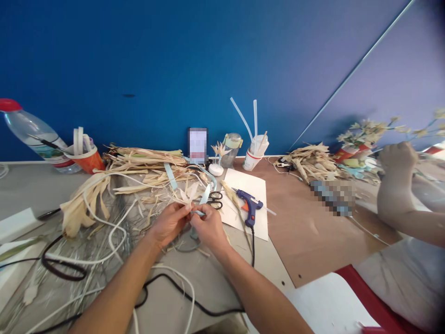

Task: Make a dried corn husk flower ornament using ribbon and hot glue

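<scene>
Centre frame, low | left hand [169, 222] and right hand [207, 227] together, pinching husk flower [188, 193] and its pale-blue stem [199, 213] above tabletop [167, 297] | grip near petals (husk likely brittle) | glue gun [249, 204], scissors [215, 199] just right.

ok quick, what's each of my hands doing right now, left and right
Left hand: closed, pinching the base of the husk flower.
Right hand: closed, pinching the pale blue stem just under that flower.
</scene>
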A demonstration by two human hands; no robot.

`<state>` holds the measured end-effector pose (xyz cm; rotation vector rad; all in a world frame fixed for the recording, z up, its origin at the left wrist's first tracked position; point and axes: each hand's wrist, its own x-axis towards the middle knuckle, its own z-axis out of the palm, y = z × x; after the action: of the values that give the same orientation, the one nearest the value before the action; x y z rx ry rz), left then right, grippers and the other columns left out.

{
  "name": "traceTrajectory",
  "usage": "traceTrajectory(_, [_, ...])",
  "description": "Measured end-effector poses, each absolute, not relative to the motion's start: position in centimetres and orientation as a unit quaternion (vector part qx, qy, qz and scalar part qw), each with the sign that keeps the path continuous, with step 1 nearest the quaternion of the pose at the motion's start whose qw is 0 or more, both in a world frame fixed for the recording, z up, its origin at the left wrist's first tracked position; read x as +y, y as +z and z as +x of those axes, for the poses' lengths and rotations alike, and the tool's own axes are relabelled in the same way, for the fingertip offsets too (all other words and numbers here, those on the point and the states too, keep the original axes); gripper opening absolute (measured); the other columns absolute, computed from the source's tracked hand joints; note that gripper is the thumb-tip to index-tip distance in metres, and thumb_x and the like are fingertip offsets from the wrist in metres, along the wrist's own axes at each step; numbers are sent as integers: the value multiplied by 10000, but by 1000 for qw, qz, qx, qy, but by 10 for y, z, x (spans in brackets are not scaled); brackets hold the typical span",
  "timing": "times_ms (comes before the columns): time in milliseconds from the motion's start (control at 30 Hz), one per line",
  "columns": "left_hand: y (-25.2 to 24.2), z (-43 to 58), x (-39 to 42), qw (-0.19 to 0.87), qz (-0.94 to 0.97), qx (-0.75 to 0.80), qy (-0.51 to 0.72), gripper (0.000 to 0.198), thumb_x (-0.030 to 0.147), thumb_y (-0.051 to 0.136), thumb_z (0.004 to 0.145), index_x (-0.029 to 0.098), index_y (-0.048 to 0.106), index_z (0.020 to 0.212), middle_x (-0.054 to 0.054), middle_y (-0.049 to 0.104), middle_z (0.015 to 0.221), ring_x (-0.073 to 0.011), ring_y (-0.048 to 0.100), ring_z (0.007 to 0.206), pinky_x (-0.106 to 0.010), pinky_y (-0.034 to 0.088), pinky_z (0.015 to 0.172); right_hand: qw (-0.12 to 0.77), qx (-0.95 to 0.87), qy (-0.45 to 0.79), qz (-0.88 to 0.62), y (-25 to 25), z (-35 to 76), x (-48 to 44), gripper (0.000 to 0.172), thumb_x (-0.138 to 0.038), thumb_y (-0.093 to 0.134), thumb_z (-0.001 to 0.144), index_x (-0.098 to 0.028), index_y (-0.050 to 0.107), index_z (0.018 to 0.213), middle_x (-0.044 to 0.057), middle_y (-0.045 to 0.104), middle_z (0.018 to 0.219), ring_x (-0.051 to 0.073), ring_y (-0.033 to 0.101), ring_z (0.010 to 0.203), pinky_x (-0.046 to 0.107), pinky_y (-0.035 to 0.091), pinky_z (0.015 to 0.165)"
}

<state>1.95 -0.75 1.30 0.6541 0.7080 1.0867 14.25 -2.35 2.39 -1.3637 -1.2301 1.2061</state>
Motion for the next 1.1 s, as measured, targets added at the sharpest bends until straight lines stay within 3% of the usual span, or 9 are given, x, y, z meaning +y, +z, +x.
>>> traceTrajectory(133, [10, 14, -7, 769, 309, 287, 480, 149, 200, 756, 688, 124, 708, 807, -21, 629, 655, -111, 562, 606, -228, 459, 638, 463, -398, 607, -508, 29, 146, -19, 41, -208, 552, 601, -171, 556, 583, -58, 475, 461, 68, 347, 425, 206, 250, 435])
traceTrajectory(333, [10, 12, -6, 767, 306, 310, 471, 195, 223, 817, 607, 106, 711, 721, -44, 661, 669, -138, 592, 638, -251, 474, 639, 425, -357, 709, -435, 26, 149, -14, 123, -244, 635, 536, -161, 544, 548, -72, 443, 405, 52, 318, 393, 211, 212, 434])
traceTrajectory(833, [3, 14, -5, 769, 278, 335, 468, 260, 248, 836, 588, 119, 667, 738, -6, 596, 620, -108, 549, 593, -206, 444, 590, 420, -471, 554, -544, 17, 143, -16, 93, -248, 592, 647, -157, 585, 629, -56, 485, 501, 63, 359, 444, 202, 270, 449])
traceTrajectory(1100, [11, 14, -5, 791, 258, 312, 459, 285, 178, 802, 631, 108, 701, 888, -30, 646, 730, -68, 517, 552, -193, 445, 582, 451, -359, 707, -409, 25, 150, -9, 135, -251, 632, 572, -159, 539, 541, -52, 492, 439, 46, 319, 409, 207, 216, 446])
